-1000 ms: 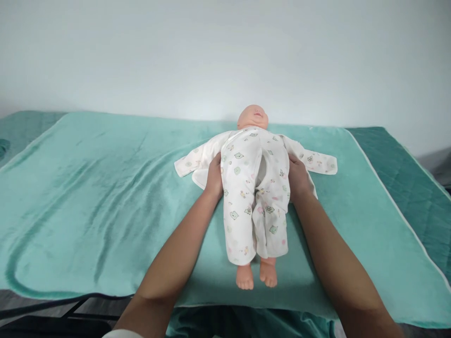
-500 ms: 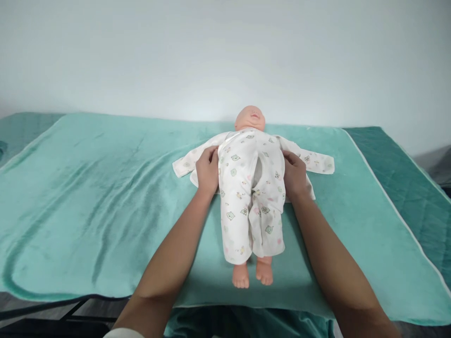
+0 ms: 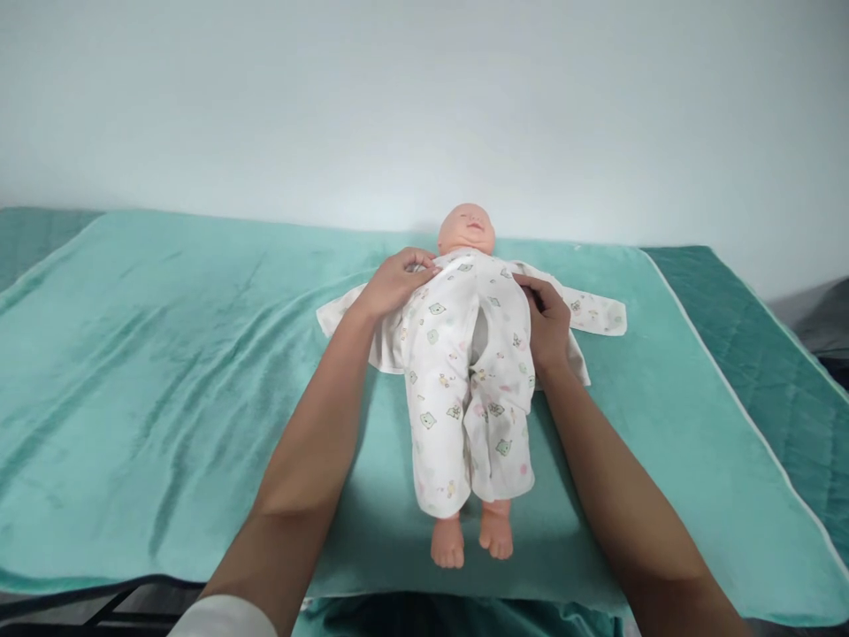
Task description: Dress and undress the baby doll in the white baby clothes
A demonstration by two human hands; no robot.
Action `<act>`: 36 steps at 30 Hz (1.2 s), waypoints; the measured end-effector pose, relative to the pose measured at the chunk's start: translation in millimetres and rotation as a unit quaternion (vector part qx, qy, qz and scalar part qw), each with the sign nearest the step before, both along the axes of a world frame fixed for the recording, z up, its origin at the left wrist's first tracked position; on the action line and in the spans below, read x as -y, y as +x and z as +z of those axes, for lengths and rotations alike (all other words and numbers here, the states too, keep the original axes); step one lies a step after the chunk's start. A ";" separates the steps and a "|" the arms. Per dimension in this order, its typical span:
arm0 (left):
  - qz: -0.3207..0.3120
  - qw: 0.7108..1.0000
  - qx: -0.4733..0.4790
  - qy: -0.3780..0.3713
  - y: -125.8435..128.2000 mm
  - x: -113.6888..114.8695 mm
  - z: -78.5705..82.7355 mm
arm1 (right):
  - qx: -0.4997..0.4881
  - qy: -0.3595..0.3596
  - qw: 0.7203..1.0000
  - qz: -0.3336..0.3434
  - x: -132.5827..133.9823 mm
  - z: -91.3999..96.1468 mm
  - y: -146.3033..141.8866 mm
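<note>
A baby doll (image 3: 467, 228) lies on its back in the middle of a teal blanket (image 3: 165, 354), head toward the wall and bare feet toward me. It wears a white printed romper (image 3: 457, 380) with both sleeves spread out flat. My left hand (image 3: 393, 283) is at the doll's left shoulder, fingers curled and pinching the romper's upper edge near the collar. My right hand (image 3: 547, 320) rests on the doll's other side by the chest, fingers bent on the cloth edge there.
The blanket covers a wide padded table against a pale wall (image 3: 398, 106). Darker quilted teal padding (image 3: 762, 327) shows at the right and far left. A dark frame bar (image 3: 80, 606) shows below the front edge.
My left hand slid up from the doll's waist to the shoulder and collar. My right hand moved slightly up along the doll's side. The view shifted a little.
</note>
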State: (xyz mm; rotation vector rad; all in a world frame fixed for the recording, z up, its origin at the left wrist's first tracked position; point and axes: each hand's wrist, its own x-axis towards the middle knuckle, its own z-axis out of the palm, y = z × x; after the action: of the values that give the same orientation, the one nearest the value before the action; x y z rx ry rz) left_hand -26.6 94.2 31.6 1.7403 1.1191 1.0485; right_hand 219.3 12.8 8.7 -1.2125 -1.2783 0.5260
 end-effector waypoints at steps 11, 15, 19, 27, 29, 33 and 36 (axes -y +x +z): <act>0.111 0.994 -0.012 0.008 13.5 -23.1 -15.7 | 0.066 -0.090 0.990 0.090 -61.7 10.4 9.1; 0.092 0.996 -0.001 -0.001 15.6 -17.8 -14.8 | 0.069 -0.121 0.976 0.170 -64.8 18.9 12.0; 0.098 0.995 0.007 -0.007 17.2 -12.7 -16.3 | 0.055 -0.127 0.977 0.160 -75.2 18.6 12.0; 0.121 0.992 0.005 0.016 19.3 -5.7 -25.7 | 0.061 -0.132 0.988 0.051 -87.6 10.0 4.8; 0.119 0.992 0.010 0.032 17.9 -0.8 -28.6 | 0.057 -0.109 0.992 0.040 -78.1 9.7 2.4; 0.154 0.982 -0.024 0.104 12.9 17.3 -35.4 | 0.011 -0.059 0.996 0.060 -48.6 9.4 0.2; 0.175 0.972 -0.037 0.150 9.4 41.3 -39.6 | 0.010 -0.043 0.997 0.068 -21.1 11.7 -1.6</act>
State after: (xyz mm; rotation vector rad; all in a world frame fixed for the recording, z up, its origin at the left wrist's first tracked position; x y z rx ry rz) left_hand -17.2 52.9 -8.0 1.8669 1.4086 1.4378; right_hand 217.7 33.8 20.4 -1.2107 -1.3732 0.6751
